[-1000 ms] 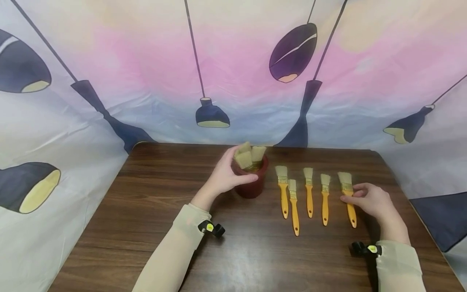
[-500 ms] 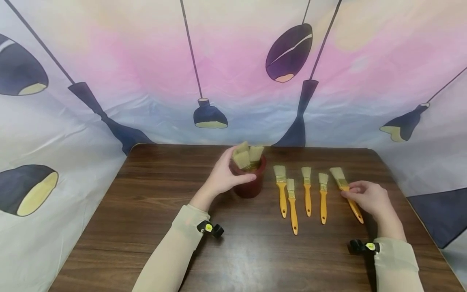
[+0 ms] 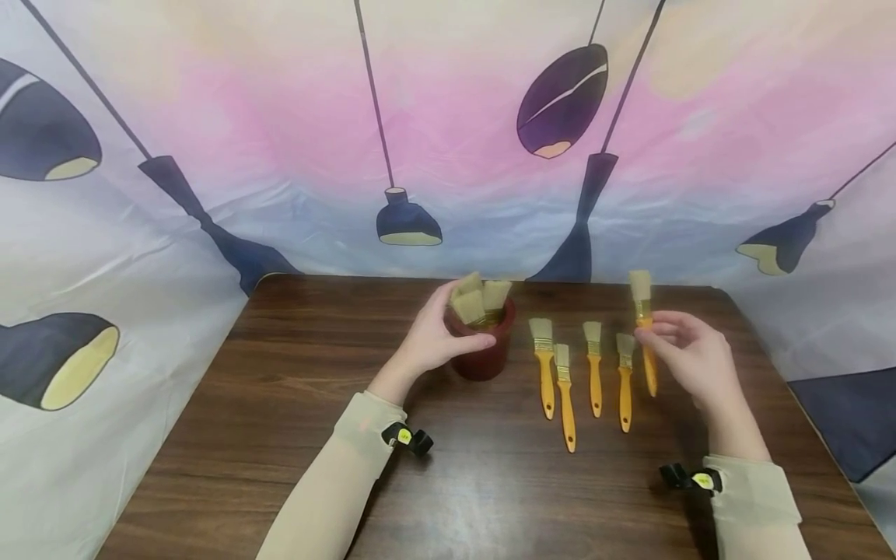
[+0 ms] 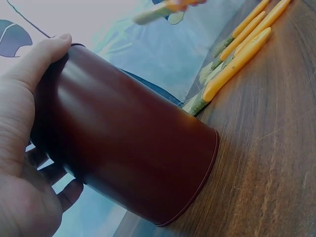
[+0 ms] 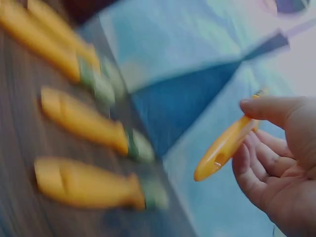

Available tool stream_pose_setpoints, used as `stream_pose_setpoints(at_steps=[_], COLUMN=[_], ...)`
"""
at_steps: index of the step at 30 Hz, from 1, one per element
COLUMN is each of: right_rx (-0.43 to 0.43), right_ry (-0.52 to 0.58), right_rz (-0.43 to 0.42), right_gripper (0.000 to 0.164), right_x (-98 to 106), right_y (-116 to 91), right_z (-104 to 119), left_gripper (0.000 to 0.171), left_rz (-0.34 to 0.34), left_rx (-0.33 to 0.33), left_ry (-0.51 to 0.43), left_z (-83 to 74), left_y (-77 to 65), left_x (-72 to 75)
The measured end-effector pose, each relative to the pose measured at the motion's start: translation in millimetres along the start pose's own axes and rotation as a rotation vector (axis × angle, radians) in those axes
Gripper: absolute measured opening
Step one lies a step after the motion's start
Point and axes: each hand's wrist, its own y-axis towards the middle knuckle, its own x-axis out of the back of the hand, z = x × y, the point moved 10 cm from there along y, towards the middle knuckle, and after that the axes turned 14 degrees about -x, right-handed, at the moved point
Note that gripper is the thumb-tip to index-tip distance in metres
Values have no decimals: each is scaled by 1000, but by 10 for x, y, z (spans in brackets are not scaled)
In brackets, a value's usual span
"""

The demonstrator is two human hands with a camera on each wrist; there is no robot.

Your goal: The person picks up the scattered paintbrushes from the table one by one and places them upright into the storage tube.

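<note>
In the head view my left hand (image 3: 432,333) is wrapped around a dark red cylindrical cup (image 3: 481,362); the left wrist view shows thumb and fingers around the cup's wall (image 4: 128,128). Several paintbrushes (image 3: 495,294) stand in it with bristles up, their handles hidden inside. My right hand (image 3: 696,354) pinches a paintbrush (image 3: 649,369) by its yellow handle, bristles up, raised over the table. In the right wrist view its handle (image 5: 222,150) hangs below the thumb and fingers. Right beside it lies a paintbrush (image 3: 625,389), the rightmost of those on the table.
Several more yellow-handled paintbrushes lie side by side right of the cup, among them a wide one (image 3: 544,373) and a narrow one (image 3: 566,404). All rest on a dark wooden table (image 3: 476,482). A fabric backdrop (image 3: 315,117) printed with lamps hangs behind the far edge.
My right hand has first swung the rightmost paintbrush askew on the table, then raised it and brought it left and upright. The left hand has stayed at the cup.
</note>
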Motion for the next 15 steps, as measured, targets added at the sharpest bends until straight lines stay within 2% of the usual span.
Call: stream_pose_setpoints(at_steps=[8,15], right_rx=[170,294], right_ry=[256,595], right_rz=[-3,24], right_gripper=[41,36], right_x=[-253,-485], right_y=[-249,-313], right_z=[788,1413], left_gripper=[105,105], left_rz=[4,-11], left_rx=[8,3], left_ry=[-8,-2], left_z=[6,15], left_y=[-10,-10], left_x=[-24,15])
